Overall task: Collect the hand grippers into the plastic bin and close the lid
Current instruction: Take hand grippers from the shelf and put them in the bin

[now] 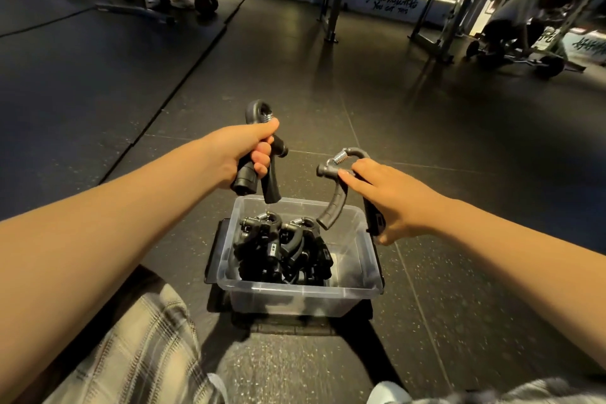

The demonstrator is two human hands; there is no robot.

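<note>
The plastic bin (295, 292), clear, thin-walled and rectangular, is sitting on the dark speckled floor (459, 272), seemingly on top of its flat black lid (214, 249); pulling that lid free could be tipping the load out. A tangled pile of matte black hand grippers (282, 246) is filling the bin's left side, and heaping more there may be keeping the lid from seating. The left hand (242, 151) is clenching one gripper (244, 179) above the far rim, fingers curled round a handle. The right hand (390, 197) is gripping a second gripper (334, 203) by one handle, its curved ribbed handle dangling over the bin. Either, released carelessly, could be glancing off the rim. A steel coil spring (339, 157) is glinting on the second gripper
</note>
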